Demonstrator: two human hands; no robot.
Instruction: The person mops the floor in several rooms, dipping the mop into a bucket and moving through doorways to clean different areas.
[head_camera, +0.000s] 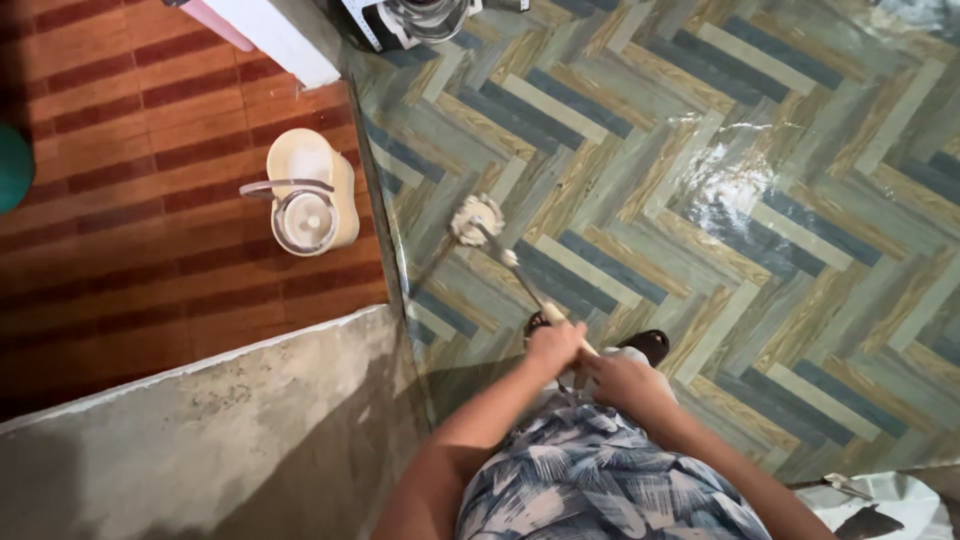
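I grip the mop handle (530, 290) with both fists, left hand (553, 345) and right hand (622, 378); the herringbone floor (740, 190) ahead gleams wet, the mop head (477, 219) works the near edge, the spin bucket (305, 195) waits aside.

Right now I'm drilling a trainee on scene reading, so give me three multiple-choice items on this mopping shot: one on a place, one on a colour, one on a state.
1. Where does the mop head rest?
A. on the herringbone floor
B. in the bucket
C. on the concrete ledge

2. What colour is the mop bucket?
A. blue
B. cream
C. black

3. How is the mop handle held?
A. by one hand only
B. by no hand
C. by both hands

Answers:
1 A, the head lies on the herringbone floor right of the red-striped floor.
2 B, its body is pale cream.
3 C, the left hand and right hand both close round the handle's upper end.
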